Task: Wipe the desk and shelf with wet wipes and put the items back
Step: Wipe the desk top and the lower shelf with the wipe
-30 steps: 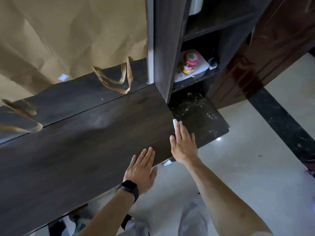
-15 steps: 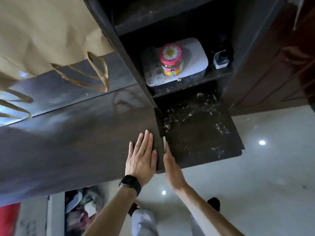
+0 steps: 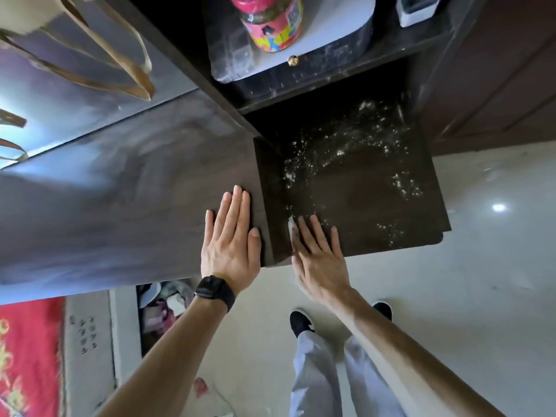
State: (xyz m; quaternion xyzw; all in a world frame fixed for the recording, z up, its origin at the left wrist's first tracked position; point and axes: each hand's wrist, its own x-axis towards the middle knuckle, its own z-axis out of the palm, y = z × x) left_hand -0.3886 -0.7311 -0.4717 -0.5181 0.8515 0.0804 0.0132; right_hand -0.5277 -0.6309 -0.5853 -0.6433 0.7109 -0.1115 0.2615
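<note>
My left hand [image 3: 230, 239] lies flat, fingers straight, on the dark wooden desk [image 3: 120, 191] near its right front corner. My right hand [image 3: 316, 254] presses a white wet wipe [image 3: 291, 224] with straight fingers onto the lower shelf board [image 3: 376, 200], at its left front by the upright panel. Only a small edge of the wipe shows beside my index finger. White dust specks cover the shelf board further back. Above it, a pink-lidded jar [image 3: 272, 22] stands on a white box [image 3: 316, 40] on the upper shelf.
Brown paper bag handles [image 3: 120, 67] hang over the back of the desk. A small white item [image 3: 416, 10] sits at the upper shelf's right end. Below are a tiled floor [image 3: 451, 296], my shoes, a red mat [image 3: 27, 356] and a cluttered opening under the desk.
The camera has moved closer and further over the shelf. My right hand has slid with the wipe from the desk edge onto the lower shelf board. My left hand stays flat on the desk.
</note>
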